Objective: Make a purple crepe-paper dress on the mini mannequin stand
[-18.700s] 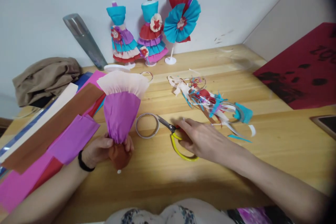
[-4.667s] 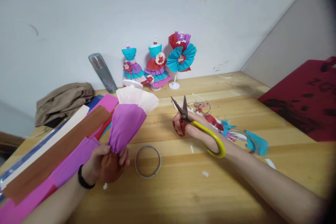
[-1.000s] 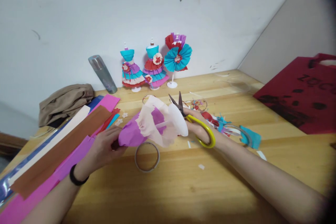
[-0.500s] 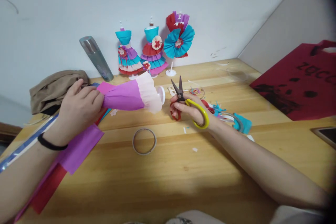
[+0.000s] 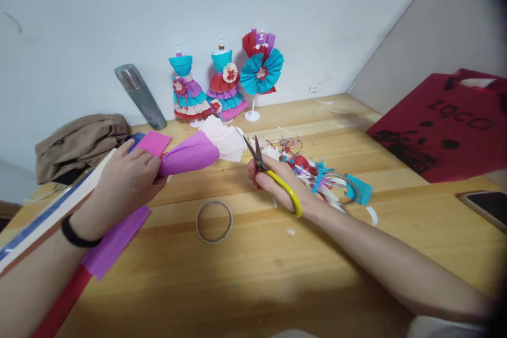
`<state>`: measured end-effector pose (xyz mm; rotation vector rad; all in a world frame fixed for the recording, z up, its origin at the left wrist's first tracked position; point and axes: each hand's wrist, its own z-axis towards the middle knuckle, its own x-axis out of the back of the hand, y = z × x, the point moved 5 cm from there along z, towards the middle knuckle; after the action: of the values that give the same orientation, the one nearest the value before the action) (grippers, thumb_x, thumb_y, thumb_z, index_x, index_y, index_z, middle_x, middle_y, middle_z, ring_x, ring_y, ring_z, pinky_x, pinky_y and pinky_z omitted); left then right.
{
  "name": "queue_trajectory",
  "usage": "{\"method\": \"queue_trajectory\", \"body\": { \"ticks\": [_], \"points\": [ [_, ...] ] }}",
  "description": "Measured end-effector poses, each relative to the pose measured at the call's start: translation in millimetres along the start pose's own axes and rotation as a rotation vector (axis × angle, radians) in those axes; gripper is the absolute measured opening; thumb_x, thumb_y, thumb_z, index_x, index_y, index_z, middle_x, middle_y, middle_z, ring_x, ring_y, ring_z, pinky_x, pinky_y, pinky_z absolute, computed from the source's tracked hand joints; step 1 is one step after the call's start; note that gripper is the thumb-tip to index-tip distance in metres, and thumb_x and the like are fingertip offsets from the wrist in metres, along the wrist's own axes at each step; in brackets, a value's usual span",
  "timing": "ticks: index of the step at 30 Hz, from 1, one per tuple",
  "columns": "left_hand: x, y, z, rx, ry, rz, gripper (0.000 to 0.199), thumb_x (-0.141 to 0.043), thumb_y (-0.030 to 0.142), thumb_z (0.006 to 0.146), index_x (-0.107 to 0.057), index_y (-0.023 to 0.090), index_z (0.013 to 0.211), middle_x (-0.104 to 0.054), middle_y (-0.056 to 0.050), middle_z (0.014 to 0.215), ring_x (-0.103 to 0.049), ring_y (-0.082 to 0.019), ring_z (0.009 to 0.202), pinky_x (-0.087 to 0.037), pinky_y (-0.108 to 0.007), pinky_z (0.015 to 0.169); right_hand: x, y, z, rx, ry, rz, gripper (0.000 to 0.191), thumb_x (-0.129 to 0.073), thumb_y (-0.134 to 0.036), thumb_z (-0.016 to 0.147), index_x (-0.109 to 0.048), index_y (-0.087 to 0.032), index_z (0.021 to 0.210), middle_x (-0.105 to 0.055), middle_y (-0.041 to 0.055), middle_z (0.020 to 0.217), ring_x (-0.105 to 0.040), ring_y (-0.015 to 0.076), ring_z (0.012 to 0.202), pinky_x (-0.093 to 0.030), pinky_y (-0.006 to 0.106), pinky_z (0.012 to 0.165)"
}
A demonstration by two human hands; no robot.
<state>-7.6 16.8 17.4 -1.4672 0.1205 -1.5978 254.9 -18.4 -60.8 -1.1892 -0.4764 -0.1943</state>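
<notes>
My left hand [image 5: 132, 179] is wrapped round the top of a small dress form covered in crepe paper. Its purple paper skirt [image 5: 194, 154] points right and ends in a pale pink ruffle [image 5: 226, 140]. The form's white base is only partly seen behind the ruffle. In my right hand [image 5: 275, 177] is a pair of scissors [image 5: 259, 159] with dark blades parted and a yellow handle loop. The blade tips are close to the ruffle's right end; whether they touch it I cannot tell. Purple paper [image 5: 116, 243] lies below my left wrist.
Several finished paper dresses [image 5: 222, 82] on stands line the wall beside a grey bottle [image 5: 141, 97]. A tape roll [image 5: 214, 222] lies mid-table. Paper scraps [image 5: 317, 174] spread beyond my right wrist. A red bag [image 5: 443, 121], a phone [image 5: 485, 206] and a brown cloth [image 5: 79, 142] lie at the sides.
The dress form has tilted, its ruffle end rising and turning so the base shows less. My right hand has turned the scissors, and their blades now point up-left near the ruffle. The view has shifted slightly.
</notes>
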Motion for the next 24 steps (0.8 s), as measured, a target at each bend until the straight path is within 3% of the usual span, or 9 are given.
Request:
{"method": "queue_trajectory", "body": {
  "ticks": [8, 15, 24],
  "points": [
    [0.9, 8.3, 2.3, -0.004, 0.000, -0.043, 0.023, -0.052, 0.025, 0.084, -0.062, 0.019, 0.064, -0.065, -0.006, 0.063, -0.064, -0.026, 0.067, -0.049, -0.043, 0.082, -4.5, -0.5, 2.1, -0.008, 0.039, -0.054, 0.037, -0.042, -0.056, 0.091, -0.050, -0.020, 0.088, -0.059, 0.0047, 0.075, -0.055, 0.0184, 0.069, -0.043, 0.031, 0.063],
    [5.9, 14.2, 9.4, 0.031, -0.121, -0.084, 0.026, -0.049, 0.024, 0.086, -0.061, 0.018, 0.063, -0.067, -0.009, 0.066, -0.064, -0.025, 0.068, -0.049, -0.043, 0.081, -8.6, 14.9, 3.3, -0.044, 0.089, -0.035, 0.036, -0.044, -0.056, 0.091, -0.053, -0.021, 0.089, -0.061, 0.0053, 0.075, -0.058, 0.0198, 0.070, -0.044, 0.031, 0.063],
    [7.8, 18.9, 14.0, 0.063, -0.180, -0.154, 0.024, -0.052, 0.025, 0.082, -0.060, 0.019, 0.060, -0.066, -0.009, 0.064, -0.065, -0.028, 0.068, -0.049, -0.042, 0.072, -1.4, 3.5, 2.7, -0.050, 0.121, -0.119, 0.032, -0.045, -0.051, 0.091, -0.053, -0.021, 0.088, -0.060, 0.0035, 0.071, -0.059, 0.0205, 0.070, -0.042, 0.031, 0.064]
  ]
}}
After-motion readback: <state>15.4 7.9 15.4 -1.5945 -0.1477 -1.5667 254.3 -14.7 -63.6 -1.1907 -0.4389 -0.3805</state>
